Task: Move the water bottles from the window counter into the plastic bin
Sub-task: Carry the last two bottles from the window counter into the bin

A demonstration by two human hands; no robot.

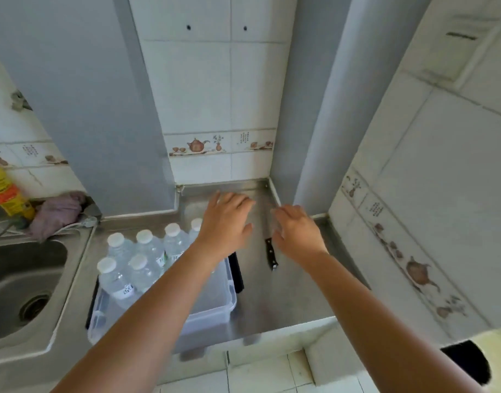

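Where the steel bench (286,302) meets the tiled corner: plastic bin (215,310), clear, overhanging the front edge; six water bottles (143,260) upright inside, white caps, labels unreadable. Open bench right of bin. Left hand (225,222) and right hand (296,234), each grip spread, empty. Knife (270,252), black-handled, between them.

Left hand (225,222), right hand (297,234): bare, no rings; forearms bare, unsleeved.
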